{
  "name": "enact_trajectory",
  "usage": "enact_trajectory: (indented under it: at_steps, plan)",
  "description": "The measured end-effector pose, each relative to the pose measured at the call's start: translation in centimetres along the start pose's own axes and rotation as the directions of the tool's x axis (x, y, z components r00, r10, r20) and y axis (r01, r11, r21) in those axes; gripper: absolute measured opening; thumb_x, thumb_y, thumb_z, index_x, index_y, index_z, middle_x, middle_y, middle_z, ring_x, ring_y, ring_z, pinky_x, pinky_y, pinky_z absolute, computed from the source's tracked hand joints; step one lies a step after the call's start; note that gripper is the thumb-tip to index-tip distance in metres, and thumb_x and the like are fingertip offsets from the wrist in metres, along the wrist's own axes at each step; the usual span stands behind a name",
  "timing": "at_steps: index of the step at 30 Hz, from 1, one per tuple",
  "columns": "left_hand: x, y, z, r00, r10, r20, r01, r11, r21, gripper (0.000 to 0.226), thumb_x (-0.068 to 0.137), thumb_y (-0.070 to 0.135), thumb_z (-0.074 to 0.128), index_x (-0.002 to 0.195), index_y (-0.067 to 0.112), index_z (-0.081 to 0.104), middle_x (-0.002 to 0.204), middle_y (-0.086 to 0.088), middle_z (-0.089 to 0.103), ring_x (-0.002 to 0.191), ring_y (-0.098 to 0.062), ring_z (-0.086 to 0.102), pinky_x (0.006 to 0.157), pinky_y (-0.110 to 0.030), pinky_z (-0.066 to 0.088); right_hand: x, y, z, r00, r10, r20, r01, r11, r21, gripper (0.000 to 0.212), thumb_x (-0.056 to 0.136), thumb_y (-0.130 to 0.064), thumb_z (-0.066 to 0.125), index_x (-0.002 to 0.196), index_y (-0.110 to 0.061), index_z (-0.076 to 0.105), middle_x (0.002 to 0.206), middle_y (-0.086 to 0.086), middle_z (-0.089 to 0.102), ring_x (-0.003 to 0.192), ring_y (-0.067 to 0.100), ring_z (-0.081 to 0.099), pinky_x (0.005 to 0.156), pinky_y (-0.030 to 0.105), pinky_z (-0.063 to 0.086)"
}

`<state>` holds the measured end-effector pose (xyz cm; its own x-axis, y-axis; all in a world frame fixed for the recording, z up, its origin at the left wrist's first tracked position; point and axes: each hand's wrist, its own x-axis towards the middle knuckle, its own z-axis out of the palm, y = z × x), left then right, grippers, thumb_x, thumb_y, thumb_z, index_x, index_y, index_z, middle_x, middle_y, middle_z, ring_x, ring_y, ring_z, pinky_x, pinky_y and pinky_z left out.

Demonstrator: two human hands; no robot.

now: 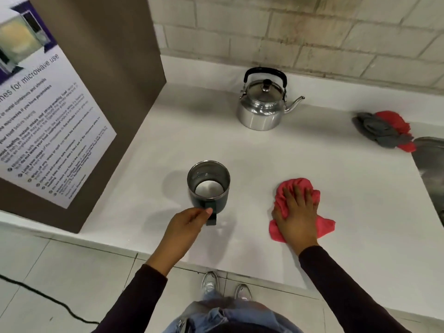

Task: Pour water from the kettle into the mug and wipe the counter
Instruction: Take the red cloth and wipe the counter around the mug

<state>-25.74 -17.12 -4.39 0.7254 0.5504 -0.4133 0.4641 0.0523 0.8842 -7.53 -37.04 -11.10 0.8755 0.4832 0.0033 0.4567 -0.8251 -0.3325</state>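
Note:
A dark green mug (pixel 208 186) with a steel inside stands on the white counter (pixel 264 155), and water shows at its bottom. My left hand (pixel 186 224) grips the mug's handle from the near side. My right hand (pixel 296 212) lies flat, fingers spread, on a crumpled pink-red cloth (pixel 299 210) to the right of the mug. A shiny steel kettle (pixel 263 104) with a black handle stands upright at the back of the counter, its spout pointing right, apart from both hands.
A tall brown cabinet side with a microwave-use poster (pixel 48 111) bounds the counter on the left. A heap of grey and red cloths (pixel 384 129) lies at the far right beside a steel sink (pixel 430 169). A brick wall runs behind.

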Motion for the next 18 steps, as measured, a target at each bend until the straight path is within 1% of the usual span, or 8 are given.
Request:
enact_trajectory:
  at_steps: [3, 4, 6, 8, 12, 14, 15, 18]
  plan:
    - [0.6, 0.0, 0.9, 0.985, -0.069, 0.156, 0.109, 0.958, -0.267, 0.036, 0.094, 0.033, 0.05, 0.069, 0.022, 0.073, 0.078, 0.006, 0.075, 0.087, -0.007, 0.069, 0.079, -0.026, 0.056, 0.9, -0.4, 0.4, 0.997, -0.076, -0.022, 0.078, 0.988, 0.133, 0.047, 0.086, -0.021, 0.047, 0.131, -0.008, 0.052, 0.147, 0.016, 0.042, 0.143, 0.034, 0.024, 0.118, 0.055, 0.014]
    - [0.8, 0.0, 1.4, 0.986, -0.059, 0.158, 0.105, 0.947, -0.304, 0.042, 0.095, 0.033, 0.048, 0.06, 0.021, 0.069, 0.068, 0.006, 0.072, 0.079, -0.006, 0.069, 0.078, -0.023, 0.056, 1.1, -0.5, 0.5, 0.997, -0.079, -0.025, 0.082, 0.98, 0.179, 0.041, 0.088, -0.013, 0.048, 0.128, -0.007, 0.054, 0.147, 0.016, 0.042, 0.143, 0.034, 0.024, 0.118, 0.054, 0.015]
    - [1.2, -0.3, 2.5, 0.993, -0.029, 0.111, 0.062, 0.948, -0.313, 0.052, 0.095, 0.035, 0.047, 0.045, 0.022, 0.054, 0.05, 0.008, 0.056, 0.061, -0.004, 0.063, 0.075, -0.021, 0.054, 1.7, -0.9, 0.8, 0.997, -0.067, -0.036, 0.074, 0.966, 0.248, 0.035, 0.09, -0.004, 0.047, 0.124, -0.005, 0.056, 0.146, 0.017, 0.043, 0.143, 0.033, 0.025, 0.118, 0.052, 0.016]
    - [1.5, -0.4, 3.3, 0.997, 0.024, 0.074, -0.002, 0.959, -0.283, 0.056, 0.095, 0.036, 0.046, 0.041, 0.025, 0.043, 0.043, 0.011, 0.041, 0.048, -0.002, 0.05, 0.067, -0.018, 0.049, 2.3, -1.5, 1.2, 0.998, -0.045, -0.05, 0.059, 0.946, 0.319, 0.035, 0.092, -0.002, 0.043, 0.126, -0.003, 0.054, 0.142, 0.018, 0.047, 0.14, 0.033, 0.031, 0.118, 0.051, 0.019]
    - [2.0, -0.8, 2.9, 0.999, 0.044, 0.032, -0.033, 0.954, -0.297, 0.055, 0.095, 0.036, 0.048, 0.041, 0.029, 0.043, 0.043, 0.013, 0.04, 0.047, -0.002, 0.047, 0.06, -0.012, 0.048, 3.8, -3.7, 1.7, 0.999, 0.027, -0.034, -0.006, 0.859, 0.512, 0.034, 0.094, -0.006, 0.037, 0.124, -0.006, 0.052, 0.121, 0.016, 0.06, 0.118, 0.033, 0.053, 0.109, 0.048, 0.035]
    - [1.9, -0.7, 2.1, 0.998, 0.062, 0.032, -0.048, 0.948, -0.315, 0.051, 0.092, 0.039, 0.05, 0.042, 0.029, 0.041, 0.044, 0.013, 0.038, 0.048, -0.004, 0.045, 0.06, -0.013, 0.048, 4.4, -5.0, 2.0, 0.998, 0.067, -0.016, -0.044, 0.805, 0.592, 0.033, 0.096, -0.01, 0.036, 0.125, -0.01, 0.05, 0.12, 0.012, 0.059, 0.114, 0.029, 0.054, 0.108, 0.042, 0.037]
    - [1.8, -0.6, 1.7, 0.997, 0.079, 0.026, -0.067, 0.945, -0.319, 0.049, 0.089, 0.041, 0.051, 0.043, 0.029, 0.039, 0.045, 0.012, 0.036, 0.047, -0.005, 0.042, 0.061, -0.014, 0.048, 4.6, -5.7, 2.1, 0.997, 0.073, -0.006, -0.054, 0.784, 0.618, 0.031, 0.096, -0.012, 0.036, 0.124, -0.011, 0.05, 0.12, 0.011, 0.058, 0.113, 0.027, 0.054, 0.108, 0.042, 0.038]
    - [0.9, 0.2, -0.2, 0.994, 0.108, -0.017, -0.108, 0.945, -0.309, 0.045, 0.084, 0.043, 0.05, 0.045, 0.028, 0.036, 0.049, 0.011, 0.033, 0.049, -0.006, 0.039, 0.062, -0.015, 0.05, 5.2, -8.3, 2.8, 1.0, 0.007, 0.005, -0.008, 0.735, 0.678, 0.025, 0.099, -0.011, 0.033, 0.117, -0.015, 0.049, 0.114, 0.007, 0.059, 0.106, 0.024, 0.057, 0.106, 0.044, 0.04]
